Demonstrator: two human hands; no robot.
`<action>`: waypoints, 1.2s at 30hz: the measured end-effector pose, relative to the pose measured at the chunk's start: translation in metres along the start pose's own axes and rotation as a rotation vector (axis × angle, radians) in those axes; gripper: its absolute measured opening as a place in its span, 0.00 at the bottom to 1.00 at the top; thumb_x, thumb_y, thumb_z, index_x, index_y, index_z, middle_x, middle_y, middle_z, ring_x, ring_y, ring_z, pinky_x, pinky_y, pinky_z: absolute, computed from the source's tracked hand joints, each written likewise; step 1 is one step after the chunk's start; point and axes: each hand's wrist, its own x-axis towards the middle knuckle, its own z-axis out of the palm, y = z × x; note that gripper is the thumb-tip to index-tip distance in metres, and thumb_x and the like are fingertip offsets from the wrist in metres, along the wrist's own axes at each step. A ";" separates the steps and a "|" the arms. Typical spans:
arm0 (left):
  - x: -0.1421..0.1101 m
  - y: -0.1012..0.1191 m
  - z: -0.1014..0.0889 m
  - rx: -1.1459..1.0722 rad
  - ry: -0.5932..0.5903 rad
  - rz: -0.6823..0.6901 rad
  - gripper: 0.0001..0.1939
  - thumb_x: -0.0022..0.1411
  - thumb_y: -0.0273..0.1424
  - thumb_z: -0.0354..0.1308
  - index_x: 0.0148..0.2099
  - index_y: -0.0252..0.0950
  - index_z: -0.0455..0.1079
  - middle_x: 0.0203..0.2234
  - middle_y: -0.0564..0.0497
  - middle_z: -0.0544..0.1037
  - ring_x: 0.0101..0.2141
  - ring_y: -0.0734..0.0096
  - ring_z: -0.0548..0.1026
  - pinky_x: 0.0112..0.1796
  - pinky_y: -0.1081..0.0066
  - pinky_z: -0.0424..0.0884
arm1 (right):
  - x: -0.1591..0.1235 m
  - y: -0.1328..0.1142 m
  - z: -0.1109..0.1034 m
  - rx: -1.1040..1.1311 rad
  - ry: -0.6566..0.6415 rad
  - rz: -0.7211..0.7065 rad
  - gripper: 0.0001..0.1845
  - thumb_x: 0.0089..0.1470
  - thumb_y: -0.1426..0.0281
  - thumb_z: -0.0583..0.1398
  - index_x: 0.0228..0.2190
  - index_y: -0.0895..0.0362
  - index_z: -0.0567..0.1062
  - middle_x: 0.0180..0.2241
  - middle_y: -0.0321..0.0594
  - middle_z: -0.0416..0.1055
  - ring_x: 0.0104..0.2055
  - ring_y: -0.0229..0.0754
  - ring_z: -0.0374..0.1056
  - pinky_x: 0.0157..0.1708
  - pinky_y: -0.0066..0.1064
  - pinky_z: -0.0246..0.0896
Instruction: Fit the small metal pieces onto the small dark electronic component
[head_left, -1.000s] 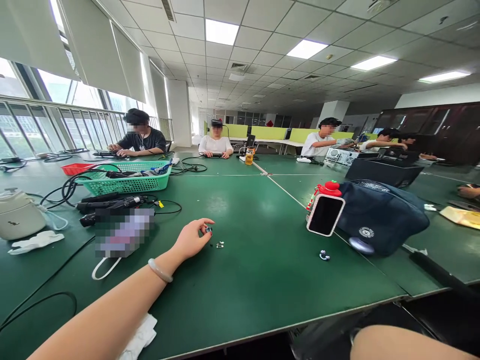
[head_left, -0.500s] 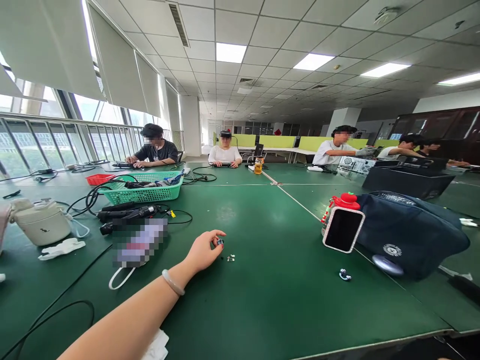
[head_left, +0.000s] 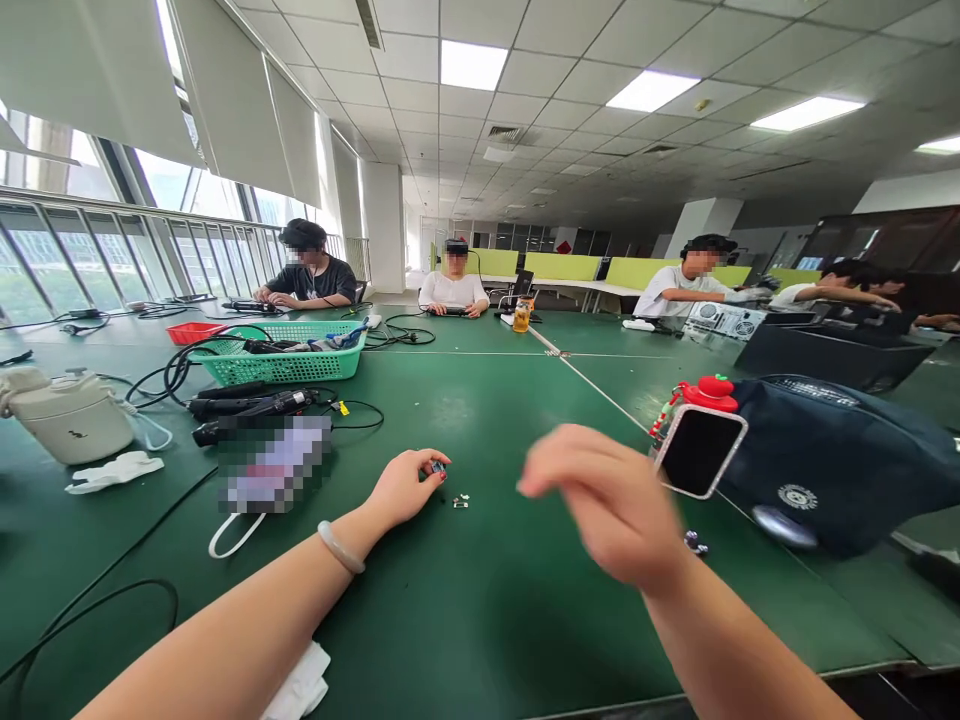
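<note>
My left hand (head_left: 409, 487) rests low over the green table (head_left: 465, 600), thumb and forefinger pinching a small dark-blue piece (head_left: 438, 467) too small to name. Just right of those fingertips lie a few tiny metal-and-white parts (head_left: 460, 502) on the tabletop. Raised above the table, my right hand (head_left: 607, 500) is blurred by motion, fingers bent and pointing left; whether anything is in it cannot be made out. Behind its wrist a small shiny dark-blue object (head_left: 695, 543) lies partly hidden. A phone (head_left: 701, 450) leans upright beyond the right hand, partly covered by it.
To the right stands a navy bag (head_left: 840, 460) beside a red-topped bottle (head_left: 707, 393). At left are a green basket (head_left: 281, 370), black cables, a cream container (head_left: 71, 415) and a white tissue (head_left: 116, 472). Several people sit around the table; one works at a metal computer case (head_left: 724, 320).
My right hand has come into view from the lower right, over the table. My left hand keeps its pinch on the small piece. The camera view has shifted.
</note>
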 end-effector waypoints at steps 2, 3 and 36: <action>0.003 -0.003 0.002 -0.016 -0.018 -0.030 0.13 0.54 0.37 0.52 0.41 0.42 0.71 0.26 0.54 0.75 0.30 0.68 0.71 0.32 0.70 0.65 | 0.007 0.022 0.029 -0.003 -0.289 0.123 0.14 0.53 0.77 0.52 0.31 0.52 0.75 0.33 0.37 0.71 0.33 0.37 0.67 0.33 0.29 0.62; 0.004 -0.004 0.003 -0.030 -0.029 -0.046 0.13 0.54 0.37 0.52 0.41 0.42 0.70 0.25 0.55 0.75 0.29 0.68 0.71 0.32 0.71 0.65 | 0.009 0.034 0.045 -0.012 -0.424 0.196 0.13 0.50 0.77 0.53 0.32 0.52 0.76 0.33 0.37 0.71 0.32 0.37 0.66 0.32 0.29 0.61; 0.008 -0.010 0.009 -0.079 -0.010 -0.111 0.09 0.46 0.36 0.59 0.32 0.39 0.67 0.30 0.54 0.77 0.34 0.66 0.73 0.34 0.70 0.66 | -0.020 0.070 0.135 -0.214 -0.430 0.215 0.08 0.53 0.71 0.56 0.27 0.55 0.75 0.31 0.38 0.69 0.36 0.37 0.64 0.37 0.28 0.58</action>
